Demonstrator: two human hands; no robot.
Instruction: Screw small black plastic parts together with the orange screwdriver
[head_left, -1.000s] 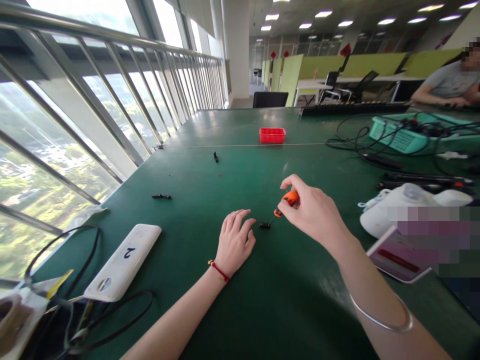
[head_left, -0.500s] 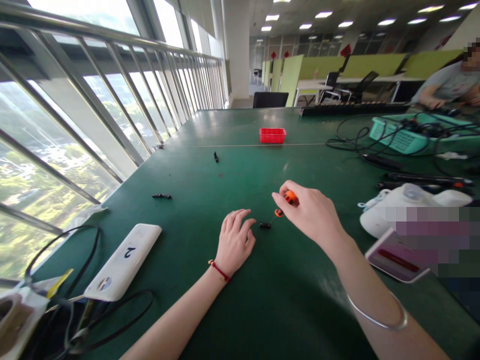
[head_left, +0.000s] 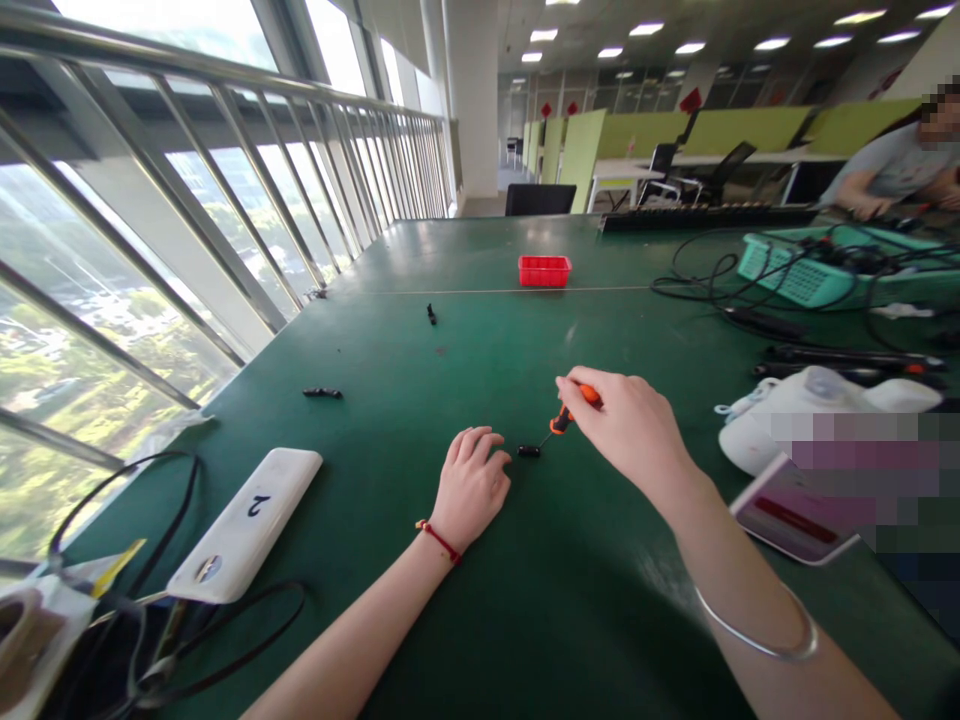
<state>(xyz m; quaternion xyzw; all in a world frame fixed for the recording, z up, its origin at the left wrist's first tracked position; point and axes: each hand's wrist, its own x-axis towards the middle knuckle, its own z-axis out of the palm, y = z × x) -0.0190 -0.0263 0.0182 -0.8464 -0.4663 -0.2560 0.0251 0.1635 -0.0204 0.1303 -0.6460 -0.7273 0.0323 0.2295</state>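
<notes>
My right hand is closed around the orange and black handle of a screwdriver, which slants down to the left. Its thin shaft reaches a small black cylindrical part lying on the green table; whether the tip sits in it or only touches it I cannot tell. Just left of that part, my left hand rests with loosely curved fingers apart, holding nothing that shows. A small gap separates its fingertips from the black part.
Farther back stands a red tray. Small black pieces lie at left and beyond. A white power bank and cables are at near left. A teal basket, a white device and a co-worker are at right.
My right hand has shifted slightly to the right and its fingers have moved on the handle, showing more of the screwdriver. My left fingers have drawn down a little.
</notes>
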